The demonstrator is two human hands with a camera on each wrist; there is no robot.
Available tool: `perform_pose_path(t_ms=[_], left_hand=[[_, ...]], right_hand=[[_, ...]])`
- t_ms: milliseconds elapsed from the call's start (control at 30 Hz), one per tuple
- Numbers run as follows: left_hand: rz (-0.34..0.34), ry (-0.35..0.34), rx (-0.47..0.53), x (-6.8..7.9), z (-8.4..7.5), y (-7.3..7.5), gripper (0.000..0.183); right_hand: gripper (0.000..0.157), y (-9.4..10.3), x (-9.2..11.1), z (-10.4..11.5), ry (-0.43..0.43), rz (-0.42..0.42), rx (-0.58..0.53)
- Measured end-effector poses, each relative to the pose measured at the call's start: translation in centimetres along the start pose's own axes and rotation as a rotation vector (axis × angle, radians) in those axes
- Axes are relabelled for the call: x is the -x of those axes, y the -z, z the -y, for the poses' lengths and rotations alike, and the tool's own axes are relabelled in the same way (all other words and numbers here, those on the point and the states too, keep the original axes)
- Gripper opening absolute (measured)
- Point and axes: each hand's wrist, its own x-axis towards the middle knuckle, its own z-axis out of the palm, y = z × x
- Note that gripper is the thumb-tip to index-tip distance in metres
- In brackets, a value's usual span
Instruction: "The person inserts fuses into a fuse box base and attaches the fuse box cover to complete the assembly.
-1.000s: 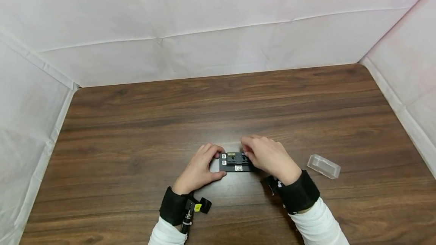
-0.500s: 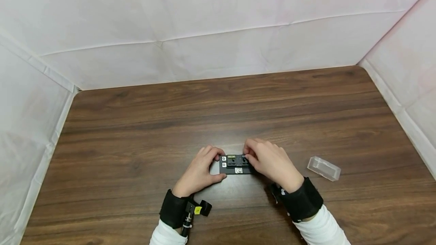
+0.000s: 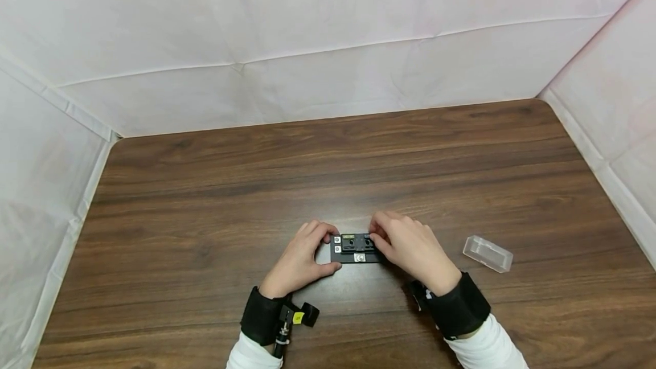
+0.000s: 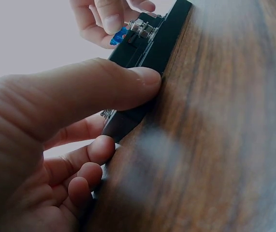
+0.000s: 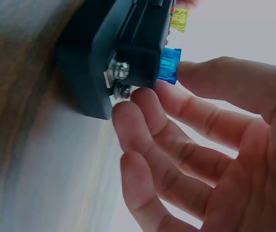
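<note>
A black fuse block (image 3: 349, 257) with metal screw terminals lies on the table in front of me. My left hand (image 3: 301, 259) grips its left end, thumb (image 4: 123, 87) along the near side and fingers at the far side. At the block's right end is my right hand (image 3: 414, 248), pinching a small blue blade fuse (image 5: 169, 65) between thumb and index finger. That fuse sits against the block's top face, its lower part hidden. A yellow blade fuse (image 5: 179, 20) stands farther along the same face. The other right fingers curl beside the end terminals (image 5: 121, 71).
A clear plastic cover (image 3: 487, 254) lies on the wooden table (image 3: 230, 187) to the right of my right hand. White cloth walls (image 3: 328, 84) rise at the back and both sides. Each wrist wears a black strap (image 3: 459, 305) with a camera.
My right wrist has shifted slightly to the right and nearer to me, with the fingertips staying at the block's right end. The left hand keeps its grip, and the block stays in place.
</note>
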Motion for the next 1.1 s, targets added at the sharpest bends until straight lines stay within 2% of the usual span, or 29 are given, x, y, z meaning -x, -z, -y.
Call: perform_pose_path(t_ms=[433,733,1100], left_hand=[[0.003,0.003,0.008,-0.1,-0.1,0.0,0.047],[0.002,0.009,0.008,0.0,-0.1,0.1,0.048],[-0.004,0.004,-0.005,0.0,-0.1,0.1,0.048]], right_hand=[[0.005,0.1,0.3,-1.0,0.052,0.004,-0.006],[0.004,0.1,0.5,-1.3,0.048,-0.008,-0.005],[0.005,-0.5,0.6,-1.8,0.091,-0.059,0.03]])
